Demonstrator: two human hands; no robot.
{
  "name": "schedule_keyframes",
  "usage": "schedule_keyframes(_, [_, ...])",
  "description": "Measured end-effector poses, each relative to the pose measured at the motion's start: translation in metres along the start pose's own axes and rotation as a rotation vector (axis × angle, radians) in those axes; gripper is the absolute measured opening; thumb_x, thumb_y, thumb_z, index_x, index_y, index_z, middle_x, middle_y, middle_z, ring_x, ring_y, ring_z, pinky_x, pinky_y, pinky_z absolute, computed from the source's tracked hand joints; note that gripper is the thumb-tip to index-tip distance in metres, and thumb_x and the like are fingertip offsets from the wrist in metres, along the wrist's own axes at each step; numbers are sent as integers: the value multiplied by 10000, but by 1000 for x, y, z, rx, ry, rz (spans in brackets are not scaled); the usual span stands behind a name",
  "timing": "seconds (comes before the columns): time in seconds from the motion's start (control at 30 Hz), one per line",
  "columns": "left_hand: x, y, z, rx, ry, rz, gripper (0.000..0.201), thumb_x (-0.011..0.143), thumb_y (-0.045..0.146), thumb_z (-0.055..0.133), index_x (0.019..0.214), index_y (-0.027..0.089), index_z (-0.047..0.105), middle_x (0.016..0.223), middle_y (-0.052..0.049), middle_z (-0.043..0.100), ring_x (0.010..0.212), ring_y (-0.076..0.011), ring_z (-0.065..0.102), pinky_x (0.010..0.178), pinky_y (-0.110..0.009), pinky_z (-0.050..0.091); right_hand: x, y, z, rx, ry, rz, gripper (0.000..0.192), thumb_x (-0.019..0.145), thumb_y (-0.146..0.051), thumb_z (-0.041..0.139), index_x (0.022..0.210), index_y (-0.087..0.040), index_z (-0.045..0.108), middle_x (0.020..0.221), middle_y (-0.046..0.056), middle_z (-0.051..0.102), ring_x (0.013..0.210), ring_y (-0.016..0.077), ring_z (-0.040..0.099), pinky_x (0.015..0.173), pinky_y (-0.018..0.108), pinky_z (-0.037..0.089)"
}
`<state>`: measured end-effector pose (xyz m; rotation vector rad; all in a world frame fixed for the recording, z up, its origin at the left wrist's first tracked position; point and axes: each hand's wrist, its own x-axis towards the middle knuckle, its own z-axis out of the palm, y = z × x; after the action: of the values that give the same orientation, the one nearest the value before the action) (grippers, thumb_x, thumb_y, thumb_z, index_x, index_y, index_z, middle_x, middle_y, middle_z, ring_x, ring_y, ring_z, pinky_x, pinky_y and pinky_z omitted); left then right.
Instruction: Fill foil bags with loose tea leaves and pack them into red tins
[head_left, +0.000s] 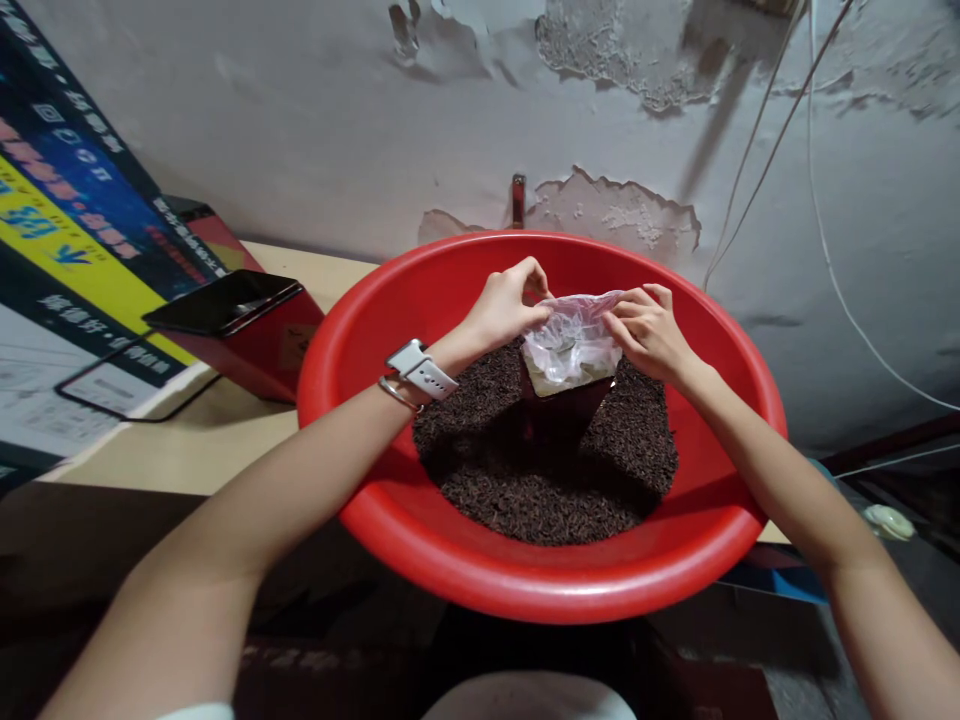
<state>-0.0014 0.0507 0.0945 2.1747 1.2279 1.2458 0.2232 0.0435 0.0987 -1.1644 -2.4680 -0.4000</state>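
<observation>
A clear plastic bag (574,340) lines a dark box (566,410) that stands on a bed of dark brown pellets (555,505) in a big red basin (555,585). My left hand (514,300) pinches the bag's top edge on the left. On the right side of the same edge, my right hand (649,328) grips the plastic between thumb and fingers. The bag's mouth is drawn out between both hands. What lies inside the bag cannot be made out.
To the left, a red box with a black top (255,340) stands on a pale tabletop (217,445), beside a printed banner (75,230). Behind the basin rises a peeling wall (300,130). Several cables (817,190) hang at the right.
</observation>
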Motion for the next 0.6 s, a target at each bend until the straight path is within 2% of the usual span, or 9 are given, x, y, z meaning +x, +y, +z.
schedule_keyframes(0.07, [-1,3,-1,81,-27,87,78,792,129,618,831,129,686,922,-65,722,844,-171,649,802,-312,527,1,5,1,-8,3,76,458,988,-295,301,824,-231,724,940,51,718,1096,230,528,1082,480,182])
schedule_keyframes(0.13, [-4,3,1,204,-67,133,163,798,70,565,792,154,706,962,-58,720,897,-173,646,867,-315,511,0,10,1,-56,-38,102,375,961,-300,377,831,-238,724,960,52,725,1136,253,508,1075,510,155])
schedule_keyframes(0.23, [-12,-1,6,461,-120,76,261,809,40,530,901,169,737,948,-75,712,898,-193,644,861,-330,510,-3,14,-2,-148,-159,72,216,889,-306,531,977,-228,713,1003,77,725,1159,280,500,1069,534,139])
schedule_keyframes(0.3, [-16,-4,8,624,-166,20,223,820,73,559,941,145,732,876,-98,700,854,-222,647,796,-345,519,-5,12,-4,-195,-225,52,282,854,-306,598,1103,-200,679,1052,110,715,1171,290,503,1070,538,140])
schedule_keyframes(0.37, [-19,-3,7,732,-229,-37,130,796,189,676,901,129,725,819,-113,686,803,-251,649,724,-347,519,-6,9,-4,-222,-263,37,354,833,-314,640,1162,-182,653,1098,134,703,1214,302,487,1078,546,130])
schedule_keyframes(0.43, [-21,4,3,779,-319,-95,283,698,353,801,860,137,718,818,-123,684,774,-272,651,675,-337,513,-6,5,-4,-207,-307,30,415,814,-330,671,1199,-180,634,1145,141,690,1254,314,469,1087,561,122])
schedule_keyframes(0.5, [-23,15,-1,793,-449,-151,446,624,482,835,900,153,715,885,-134,693,798,-289,660,669,-329,513,-5,4,-1,-152,-393,44,521,789,-346,702,1269,-177,591,1171,142,682,1256,320,478,1092,573,135])
schedule_keyframes(0.6, [-26,33,-4,838,-666,-231,581,682,526,773,1119,159,665,1105,-167,669,969,-325,658,761,-334,519,-3,5,7,-60,-531,91,696,724,-384,763,1340,-157,531,1180,149,674,1224,327,510,1076,554,228])
